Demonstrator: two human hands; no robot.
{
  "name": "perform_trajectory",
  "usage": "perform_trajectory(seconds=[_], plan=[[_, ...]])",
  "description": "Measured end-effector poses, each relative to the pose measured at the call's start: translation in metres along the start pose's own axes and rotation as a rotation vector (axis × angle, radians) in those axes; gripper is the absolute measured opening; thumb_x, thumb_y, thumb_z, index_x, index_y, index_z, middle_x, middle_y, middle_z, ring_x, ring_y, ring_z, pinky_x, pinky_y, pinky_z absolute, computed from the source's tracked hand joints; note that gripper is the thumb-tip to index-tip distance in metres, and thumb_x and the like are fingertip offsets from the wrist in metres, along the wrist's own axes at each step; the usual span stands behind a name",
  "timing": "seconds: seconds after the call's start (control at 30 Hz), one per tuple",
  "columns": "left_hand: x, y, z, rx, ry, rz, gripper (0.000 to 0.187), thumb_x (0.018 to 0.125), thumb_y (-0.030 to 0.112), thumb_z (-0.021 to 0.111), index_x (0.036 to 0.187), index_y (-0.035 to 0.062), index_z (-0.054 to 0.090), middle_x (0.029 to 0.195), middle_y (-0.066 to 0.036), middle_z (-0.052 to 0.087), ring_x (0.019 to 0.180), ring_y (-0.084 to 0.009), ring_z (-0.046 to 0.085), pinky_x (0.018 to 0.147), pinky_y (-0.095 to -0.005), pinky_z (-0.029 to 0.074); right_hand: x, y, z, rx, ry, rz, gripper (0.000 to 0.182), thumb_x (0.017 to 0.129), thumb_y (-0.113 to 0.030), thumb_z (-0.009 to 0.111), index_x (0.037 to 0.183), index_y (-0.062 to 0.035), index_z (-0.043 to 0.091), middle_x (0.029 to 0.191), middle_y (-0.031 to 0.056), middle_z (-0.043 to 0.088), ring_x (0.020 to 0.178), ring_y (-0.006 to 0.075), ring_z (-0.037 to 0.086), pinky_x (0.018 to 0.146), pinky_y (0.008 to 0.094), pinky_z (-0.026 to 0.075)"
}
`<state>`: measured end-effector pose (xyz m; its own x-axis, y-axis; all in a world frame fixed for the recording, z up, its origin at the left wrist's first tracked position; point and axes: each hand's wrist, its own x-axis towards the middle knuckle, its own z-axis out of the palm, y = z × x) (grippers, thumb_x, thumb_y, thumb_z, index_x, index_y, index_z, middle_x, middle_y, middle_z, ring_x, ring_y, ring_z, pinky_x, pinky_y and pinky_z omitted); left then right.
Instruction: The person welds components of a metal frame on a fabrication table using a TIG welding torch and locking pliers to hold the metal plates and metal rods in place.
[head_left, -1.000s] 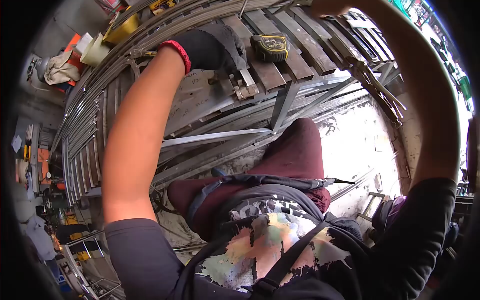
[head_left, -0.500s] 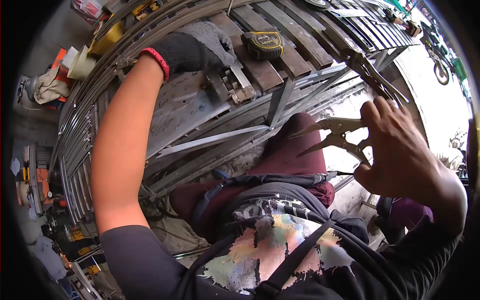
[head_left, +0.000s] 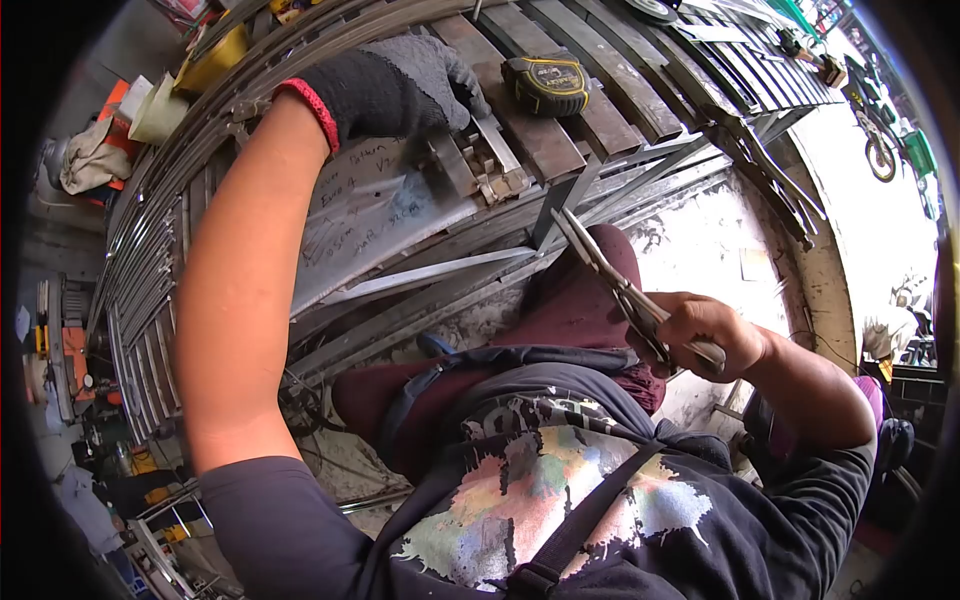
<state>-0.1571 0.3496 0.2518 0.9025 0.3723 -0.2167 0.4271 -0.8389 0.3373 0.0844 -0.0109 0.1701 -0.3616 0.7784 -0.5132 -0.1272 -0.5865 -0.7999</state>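
My left hand (head_left: 400,88), in a black and grey glove with a red cuff, has its fingers curled at the upper end of a small metal piece (head_left: 500,160) on the bench edge. What the fingertips grip is hidden. Bare, my right hand (head_left: 700,335) is closed round the handles of long-jawed locking pliers (head_left: 610,270), whose jaws point up and left toward the bench leg. Just right of the glove, a black and yellow tape measure (head_left: 546,85) lies on the steel bars. Below the glove is a metal plate with handwriting (head_left: 365,210).
Slatted steel bars (head_left: 610,70) form the bench top. Another pair of clamp pliers (head_left: 760,165) hangs off its right edge. My knee is under the bench edge. A yellow container (head_left: 215,60) stands at upper left, and a motorcycle (head_left: 878,145) is at far right.
My right hand has moved left and down, turning the pliers so that their jaws point up toward the bench. The gloved hand remains near the metal piece. The view has shifted slightly.
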Motion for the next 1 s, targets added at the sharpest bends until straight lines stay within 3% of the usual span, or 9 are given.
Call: perform_trajectory(seconds=[0.17,0.23,0.27,0.4,0.47,0.53,0.77,0.87,1.0], plan=[[0.002,0.004,-0.001,0.075,0.003,-0.008,0.031,0.092,0.023,0.083,0.121,0.0128,0.090,0.123,-0.010,0.080,0.119,-0.0287,0.075,0.107,-0.0428,0.058,0.016,-0.032,-0.001,-0.128,0.069,-0.054,0.039,0.113,-0.030,0.054,0.102,0.0030,0.071,0.087,0.0118,0.070,0.075,0.0177,0.068,0.070,0.0341,0.055],[0.002,0.005,-0.001,0.077,0.003,-0.014,0.031,0.092,0.023,0.083,0.120,0.0134,0.090,0.123,-0.011,0.080,0.119,-0.0290,0.075,0.107,-0.0432,0.058,0.024,-0.041,0.003,-0.047,0.091,0.021,0.036,0.115,-0.027,0.054,0.108,0.0037,0.071,0.090,0.0124,0.071,0.076,0.0179,0.069,0.070,0.0343,0.056],[0.002,0.005,-0.001,0.081,0.004,-0.018,0.030,0.092,0.023,0.083,0.120,0.0136,0.090,0.122,-0.011,0.080,0.119,-0.0291,0.075,0.107,-0.0434,0.058,0.026,-0.037,0.000,-0.085,0.048,-0.108,0.031,0.119,-0.022,0.053,0.119,0.0036,0.071,0.097,0.0133,0.072,0.079,0.0182,0.072,0.070,0.0343,0.058],[0.001,0.004,0.000,0.093,0.028,0.020,0.031,0.091,0.023,0.083,0.120,0.0138,0.090,0.121,-0.011,0.081,0.116,-0.0299,0.076,0.106,-0.0440,0.059,0.045,-0.038,-0.002,-0.004,0.045,-0.065,0.028,0.119,-0.018,0.055,0.129,0.0034,0.069,0.105,0.0138,0.074,0.082,0.0191,0.074,0.070,0.0348,0.060],[0.001,0.005,0.000,0.093,0.018,-0.027,0.031,0.090,0.024,0.083,0.119,0.0144,0.090,0.120,-0.012,0.082,0.114,-0.0304,0.076,0.104,-0.0438,0.059,0.047,-0.041,-0.003,-0.315,0.072,-0.207,0.028,0.119,-0.017,0.055,0.130,0.0035,0.069,0.105,0.0141,0.074,0.082,0.0194,0.074,0.069,0.0354,0.060],[0.002,0.009,-0.001,0.118,0.012,-0.052,0.032,0.090,0.024,0.084,0.119,0.0151,0.091,0.119,-0.012,0.082,0.112,-0.0306,0.077,0.103,-0.0437,0.060,0.050,-0.054,0.004,-0.019,0.101,-0.078,0.028,0.119,-0.018,0.055,0.130,0.0034,0.069,0.106,0.0144,0.074,0.082,0.0199,0.074,0.067,0.0366,0.059],[0.000,0.017,-0.003,0.167,0.010,-0.074,0.033,0.089,0.026,0.084,0.120,0.0165,0.091,0.117,-0.013,0.084,0.110,-0.0308,0.078,0.103,-0.0438,0.060,0.051,-0.083,0.010,-0.026,0.129,0.022,0.033,0.119,-0.024,0.056,0.119,0.0063,0.070,0.084,0.0139,0.073,0.068,0.0219,0.070,0.066,0.0373,0.059],[0.003,0.012,-0.001,0.178,0.017,-0.058,0.033,0.089,0.026,0.084,0.119,0.0160,0.091,0.117,-0.013,0.083,0.111,-0.0311,0.078,0.103,-0.0437,0.060,0.046,-0.092,0.015,-0.525,0.135,-0.168,0.039,0.119,-0.031,0.056,0.115,0.0061,0.070,0.087,0.0148,0.074,0.068,0.0218,0.070,0.066,0.0383,0.059],[0.003,0.012,-0.002,0.135,0.009,-0.059,0.033,0.088,0.025,0.084,0.119,0.0153,0.091,0.118,-0.013,0.083,0.113,-0.0314,0.077,0.103,-0.0440,0.060,0.056,-0.095,0.009,-0.174,0.100,0.040,0.040,0.119,-0.032,0.058,0.113,0.0051,0.071,0.089,0.0148,0.074,0.070,0.0234,0.072,0.066,0.0404,0.060]])
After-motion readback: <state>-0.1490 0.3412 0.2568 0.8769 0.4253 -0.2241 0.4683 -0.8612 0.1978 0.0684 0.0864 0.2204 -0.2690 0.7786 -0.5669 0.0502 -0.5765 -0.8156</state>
